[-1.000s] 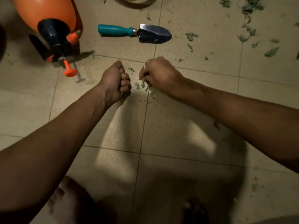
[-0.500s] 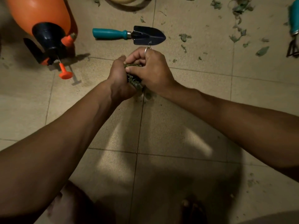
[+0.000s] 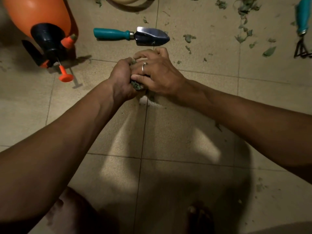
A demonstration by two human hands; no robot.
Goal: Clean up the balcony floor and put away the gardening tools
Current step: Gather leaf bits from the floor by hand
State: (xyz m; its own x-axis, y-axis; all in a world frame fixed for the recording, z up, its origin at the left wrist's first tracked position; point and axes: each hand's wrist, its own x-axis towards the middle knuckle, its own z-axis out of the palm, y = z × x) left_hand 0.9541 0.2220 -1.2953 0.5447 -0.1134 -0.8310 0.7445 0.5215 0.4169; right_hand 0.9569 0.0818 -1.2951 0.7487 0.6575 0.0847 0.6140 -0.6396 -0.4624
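One trowel (image 3: 131, 35), sprayer (image 3: 43, 21), rake (image 3: 302, 19); leaves (image 3: 269, 51) scattered around.

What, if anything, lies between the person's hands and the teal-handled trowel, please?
Nothing visible does: the trowel lies just beyond the left hand and right hand, with only floor tile between. However, both hold a clump of leaves, so neither is free to take it.

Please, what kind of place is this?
Likely a balcony or patio used for gardening: tiled floor, a trowel and orange sprayer lying on it, and leaf scraps scattered around.
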